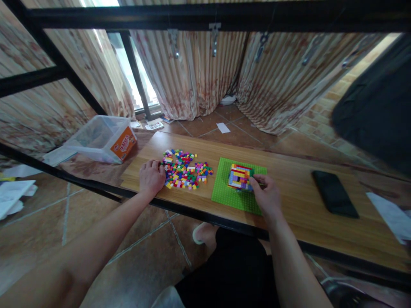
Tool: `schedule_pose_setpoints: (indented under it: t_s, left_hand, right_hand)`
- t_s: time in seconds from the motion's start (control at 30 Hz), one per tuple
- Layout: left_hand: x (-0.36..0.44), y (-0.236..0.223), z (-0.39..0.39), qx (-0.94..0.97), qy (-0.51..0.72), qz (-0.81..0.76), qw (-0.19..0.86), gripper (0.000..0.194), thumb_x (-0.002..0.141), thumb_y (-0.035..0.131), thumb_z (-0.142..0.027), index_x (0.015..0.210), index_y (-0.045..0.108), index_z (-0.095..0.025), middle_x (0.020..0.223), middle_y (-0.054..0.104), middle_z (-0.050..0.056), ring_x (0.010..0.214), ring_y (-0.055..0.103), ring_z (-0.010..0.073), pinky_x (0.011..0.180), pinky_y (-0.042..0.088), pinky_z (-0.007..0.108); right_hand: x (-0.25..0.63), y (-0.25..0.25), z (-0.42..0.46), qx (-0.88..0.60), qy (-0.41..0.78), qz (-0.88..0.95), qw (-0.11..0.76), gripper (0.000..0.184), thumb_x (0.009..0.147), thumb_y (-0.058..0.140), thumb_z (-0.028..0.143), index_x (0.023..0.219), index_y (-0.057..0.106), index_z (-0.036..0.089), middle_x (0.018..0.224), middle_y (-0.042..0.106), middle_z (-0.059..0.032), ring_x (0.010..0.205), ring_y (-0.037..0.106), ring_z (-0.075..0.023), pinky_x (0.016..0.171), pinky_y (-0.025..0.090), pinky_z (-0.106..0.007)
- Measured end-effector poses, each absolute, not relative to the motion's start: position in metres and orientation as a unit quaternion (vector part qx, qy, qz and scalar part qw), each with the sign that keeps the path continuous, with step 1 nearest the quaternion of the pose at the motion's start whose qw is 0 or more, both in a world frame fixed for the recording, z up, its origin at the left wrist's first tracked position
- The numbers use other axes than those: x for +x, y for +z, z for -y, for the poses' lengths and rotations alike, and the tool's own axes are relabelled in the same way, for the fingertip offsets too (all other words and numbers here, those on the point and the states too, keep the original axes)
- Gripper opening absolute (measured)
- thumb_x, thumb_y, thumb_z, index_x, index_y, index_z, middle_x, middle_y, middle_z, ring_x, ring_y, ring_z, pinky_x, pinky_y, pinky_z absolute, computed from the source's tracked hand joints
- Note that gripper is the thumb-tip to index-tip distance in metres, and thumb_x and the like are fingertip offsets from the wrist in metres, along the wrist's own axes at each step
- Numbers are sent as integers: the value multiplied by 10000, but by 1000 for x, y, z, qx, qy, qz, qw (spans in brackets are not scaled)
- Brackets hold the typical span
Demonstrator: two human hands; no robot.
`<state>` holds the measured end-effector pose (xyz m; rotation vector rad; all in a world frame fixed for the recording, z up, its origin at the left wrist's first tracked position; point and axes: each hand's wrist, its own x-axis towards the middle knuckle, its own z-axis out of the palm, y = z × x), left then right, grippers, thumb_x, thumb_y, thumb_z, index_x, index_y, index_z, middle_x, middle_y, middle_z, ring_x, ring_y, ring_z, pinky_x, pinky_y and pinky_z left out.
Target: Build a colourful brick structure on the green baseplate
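Observation:
A small build of colourful toy building bricks [239, 176] stands on a green studded baseplate [221, 188]. At the build's right edge is my right hand [268, 194], its thumb and fingers pinched against it beside a dark green brick. Whether a separate loose brick is between the fingertips is hidden. To the left of the baseplate, many loose bricks [184, 171] lie spread in a pile. My left hand [152, 176] rests at the pile's left edge, fingers curled in and touching bricks. Its fingertips are too hidden to show what they hold.
A black phone [334, 193] lies on the wooden tabletop [295, 201] at the right. Past the table's left end stands a clear plastic box [96, 139] with an orange label. A dark metal bar [205, 17] with hanging clips crosses overhead. White paper [390, 216] is at the far right.

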<state>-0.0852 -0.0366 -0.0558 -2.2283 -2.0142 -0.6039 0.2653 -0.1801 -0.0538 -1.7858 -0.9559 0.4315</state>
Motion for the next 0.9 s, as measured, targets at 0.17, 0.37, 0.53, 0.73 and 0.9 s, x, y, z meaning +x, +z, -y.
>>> schedule_pose_setpoints:
  t_s: [0.17, 0.37, 0.53, 0.73, 0.9]
  left_hand:
    - [-85, -57, 36, -724, -196, 661, 29, 397, 945, 371, -301, 1155, 662, -132, 1219, 659, 168, 1154, 557, 334, 1036, 405, 464]
    - [-84, -54, 38, -724, -193, 662, 22, 392, 944, 362, -298, 1156, 655, -146, 1228, 647, 167, 1151, 552, 330, 1026, 406, 470]
    - [-84, -54, 38, -720, -193, 666, 20, 390, 948, 364, -308, 1150, 655, -145, 1222, 649, 166, 1151, 558, 322, 1028, 406, 458]
    - [-85, -58, 36, -721, -190, 665, 35, 396, 951, 366, -307, 1164, 655, -138, 1219, 658, 156, 1145, 564, 321, 1016, 419, 457]
    - [-86, -58, 35, -724, -188, 662, 41, 406, 954, 367, -311, 1164, 665, -134, 1223, 664, 157, 1151, 563, 328, 1008, 429, 454]
  right_hand:
    - [266, -56, 180, -744, 184, 404, 500, 503, 712, 724, 542, 1032, 666, 158, 962, 736, -128, 744, 674, -216, 727, 544, -395]
    - [262, -54, 177, -752, 182, 370, 515, 462, 684, 745, 513, 972, 667, 161, 901, 727, -106, 749, 670, -218, 740, 535, -391]
    - [261, -57, 175, -754, 193, 346, 524, 459, 661, 759, 500, 969, 660, 175, 911, 716, -93, 794, 666, -221, 776, 524, -396]
    - [258, -62, 173, -749, 192, 333, 540, 472, 655, 760, 505, 979, 655, 178, 883, 702, -71, 743, 644, -201, 747, 517, -380]
    - [263, -70, 174, -722, 207, 345, 562, 513, 688, 734, 550, 1020, 660, 165, 949, 717, -96, 782, 657, -200, 750, 524, -368]
